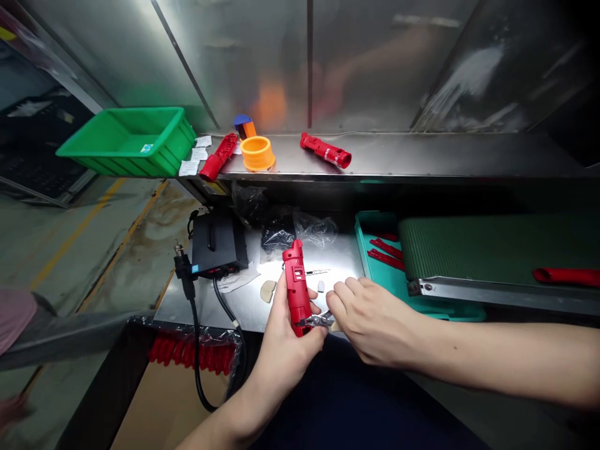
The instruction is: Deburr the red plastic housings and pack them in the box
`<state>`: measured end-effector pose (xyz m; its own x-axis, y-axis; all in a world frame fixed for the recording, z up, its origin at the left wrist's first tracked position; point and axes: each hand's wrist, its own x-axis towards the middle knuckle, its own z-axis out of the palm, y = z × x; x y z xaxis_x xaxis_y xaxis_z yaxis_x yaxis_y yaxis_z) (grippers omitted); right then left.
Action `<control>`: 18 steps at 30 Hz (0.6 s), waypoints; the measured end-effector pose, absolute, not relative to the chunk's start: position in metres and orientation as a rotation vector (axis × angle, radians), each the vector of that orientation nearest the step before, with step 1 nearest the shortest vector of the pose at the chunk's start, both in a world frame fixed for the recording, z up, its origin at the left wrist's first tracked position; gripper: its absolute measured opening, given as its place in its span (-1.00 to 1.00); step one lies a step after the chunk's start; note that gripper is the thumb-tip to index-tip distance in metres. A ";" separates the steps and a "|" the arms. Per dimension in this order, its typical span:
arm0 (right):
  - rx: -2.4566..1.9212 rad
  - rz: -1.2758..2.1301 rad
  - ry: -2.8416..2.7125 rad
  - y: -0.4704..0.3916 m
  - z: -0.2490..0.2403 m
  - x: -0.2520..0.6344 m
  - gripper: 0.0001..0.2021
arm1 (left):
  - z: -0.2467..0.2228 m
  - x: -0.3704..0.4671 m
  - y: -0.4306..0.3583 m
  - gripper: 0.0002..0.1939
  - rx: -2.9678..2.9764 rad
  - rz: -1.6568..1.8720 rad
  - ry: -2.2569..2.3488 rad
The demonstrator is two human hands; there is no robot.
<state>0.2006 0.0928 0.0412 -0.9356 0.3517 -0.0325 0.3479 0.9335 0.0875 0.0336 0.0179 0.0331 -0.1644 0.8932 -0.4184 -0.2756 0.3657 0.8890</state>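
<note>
My left hand is wrapped round a red plastic housing, a tube-like part with slots and holes, tilted upright above the metal bench. In my right hand is a pair of pliers, its handles mostly hidden by the closed fingers. The jaws touch the lower end of the housing, near my left thumb. Beyond my hands a small white block, a thin pointed tool and a cream-coloured rounded piece lie on the bench.
A green bin, an orange ring and red housings sit on the shelf. At right, a teal tray adjoins a green conveyor belt. A black box with a cable stands left; below, a carton holds red parts.
</note>
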 end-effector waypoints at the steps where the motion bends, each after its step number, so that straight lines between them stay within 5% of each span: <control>1: 0.551 0.130 3.041 0.093 0.041 0.199 -0.79 | 0.033 0.033 0.018 -0.09 0.620 1.150 1.355; 18: 0.571 0.198 2.976 0.091 0.035 0.182 -0.83 | 0.030 0.022 0.019 -0.07 0.696 1.156 1.451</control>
<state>0.1820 0.0909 0.0353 -0.9240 0.3744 -0.0783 0.3607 0.9210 0.1474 0.0218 0.0188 0.0304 -0.2267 0.8950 -0.3843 -0.1749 0.3507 0.9200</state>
